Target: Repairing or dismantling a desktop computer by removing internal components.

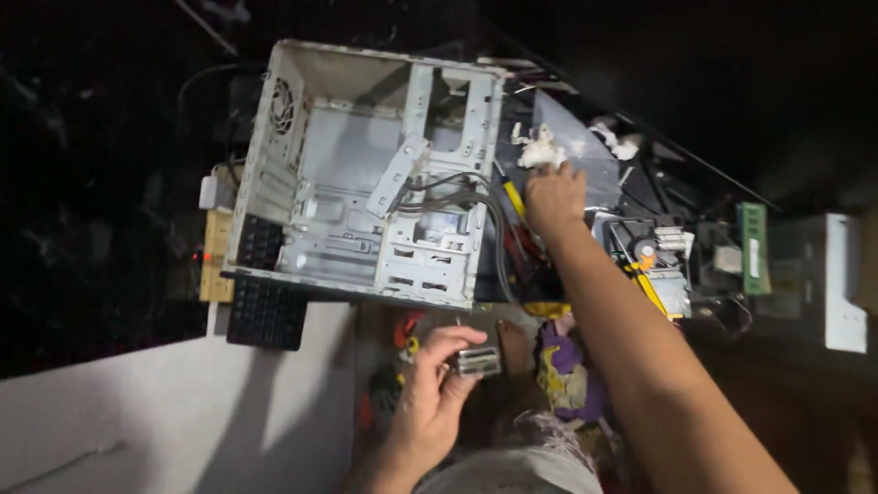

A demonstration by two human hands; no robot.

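Observation:
An open, empty grey computer case (366, 174) lies on its side ahead of me, loose cables hanging from its drive bay. My left hand (437, 384) grips a small silver metal part (478, 362) between thumb and fingers, low in the view. My right hand (553, 197) reaches far forward, its fingers closed on a crumpled white cloth or tissue (540, 149) pressed against a shiny grey panel (576, 146) beside the case. A yellow-handled screwdriver (512, 195) lies just left of that hand.
A black keyboard (266, 311) sticks out under the case. A white board (174, 412) fills the lower left. Right of the case lie a cooler fan with yellow wires (654, 265), a green memory stick (753, 247) and a white box (841, 284). A purple cloth (562, 366) lies near my knees.

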